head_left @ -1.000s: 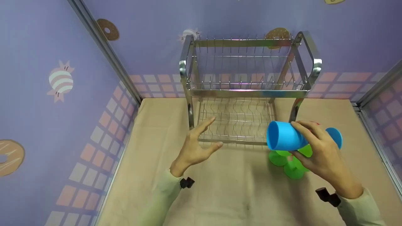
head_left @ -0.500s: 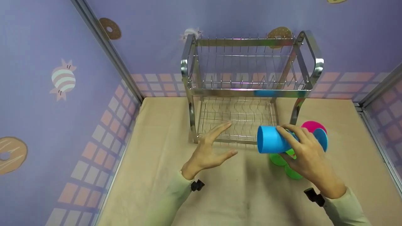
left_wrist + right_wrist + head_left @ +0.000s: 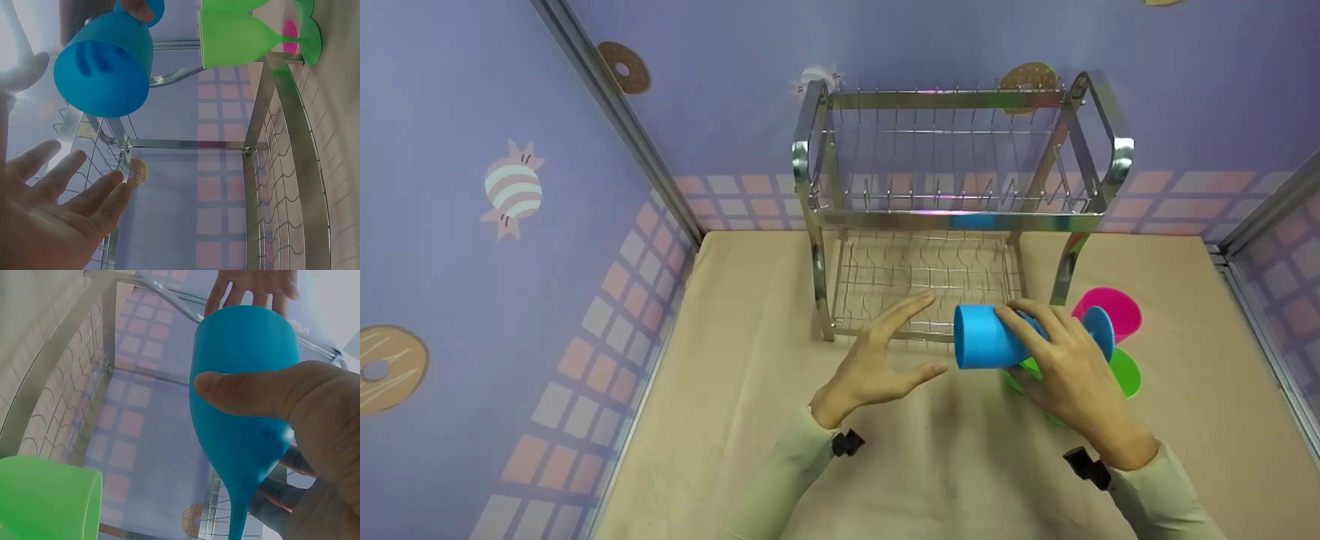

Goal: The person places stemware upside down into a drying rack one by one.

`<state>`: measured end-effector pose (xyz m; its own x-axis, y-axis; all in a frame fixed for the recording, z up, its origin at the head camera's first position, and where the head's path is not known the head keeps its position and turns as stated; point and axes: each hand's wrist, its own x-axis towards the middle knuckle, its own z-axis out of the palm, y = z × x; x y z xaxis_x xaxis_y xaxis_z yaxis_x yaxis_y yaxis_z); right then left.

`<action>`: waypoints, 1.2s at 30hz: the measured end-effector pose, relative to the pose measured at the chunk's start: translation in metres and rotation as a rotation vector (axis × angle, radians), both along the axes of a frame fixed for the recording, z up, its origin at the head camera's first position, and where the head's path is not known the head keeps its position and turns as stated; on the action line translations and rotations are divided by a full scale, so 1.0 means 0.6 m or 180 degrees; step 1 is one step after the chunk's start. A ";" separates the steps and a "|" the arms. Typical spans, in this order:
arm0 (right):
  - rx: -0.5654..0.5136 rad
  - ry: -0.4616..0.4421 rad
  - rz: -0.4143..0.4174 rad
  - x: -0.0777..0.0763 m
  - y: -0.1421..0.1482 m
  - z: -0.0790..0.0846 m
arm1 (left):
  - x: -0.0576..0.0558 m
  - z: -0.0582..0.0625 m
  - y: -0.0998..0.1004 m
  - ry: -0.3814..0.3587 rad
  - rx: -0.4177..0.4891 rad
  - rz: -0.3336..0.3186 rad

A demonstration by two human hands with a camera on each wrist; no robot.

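Note:
A blue plastic goblet (image 3: 986, 337) is gripped around its bowl by my right hand (image 3: 1065, 367), lying sideways in the air with its mouth to the left. Its round foot (image 3: 1099, 334) sticks out beyond the fingers. In the right wrist view the thumb presses along the bowl (image 3: 242, 343) and the stem runs downward. My left hand (image 3: 877, 364) hovers just left of the goblet's mouth, fingers and thumb spread, touching nothing. Green goblets (image 3: 236, 38) stand beneath and behind the right hand, partly hidden by it. A pink goblet (image 3: 1112, 311) stands behind them.
A two-tier metal dish rack (image 3: 960, 220) stands behind the hands, its lower wire shelf (image 3: 885, 274) near the left fingertips. Beige cloth (image 3: 720, 360) covers the table. Patterned walls (image 3: 735, 112) enclose the back and sides.
My right hand has carried the blue goblet leftward, uncovering the pink goblet and part of a green one. My left hand has moved right, towards the goblet's mouth, still spread.

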<state>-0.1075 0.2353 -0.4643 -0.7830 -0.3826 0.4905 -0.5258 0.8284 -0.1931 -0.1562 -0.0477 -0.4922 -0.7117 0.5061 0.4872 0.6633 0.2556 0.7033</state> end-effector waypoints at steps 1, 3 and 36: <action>-0.0003 -0.0011 0.0006 0.000 -0.002 0.000 | 0.000 0.000 0.002 0.0004 -0.0011 -0.0021; -0.0003 -0.0030 0.0017 -0.002 -0.006 0.000 | 0.001 0.001 0.006 -0.0026 -0.0039 -0.0048; -0.0019 0.0003 0.0247 -0.009 -0.037 -0.005 | -0.005 -0.009 0.022 -0.0290 0.0218 -0.0416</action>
<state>-0.1129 0.2128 -0.4671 -0.7507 -0.4391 0.4937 -0.5885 0.7840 -0.1975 -0.1590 -0.0345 -0.4974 -0.6848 0.5650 0.4603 0.6205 0.1208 0.7748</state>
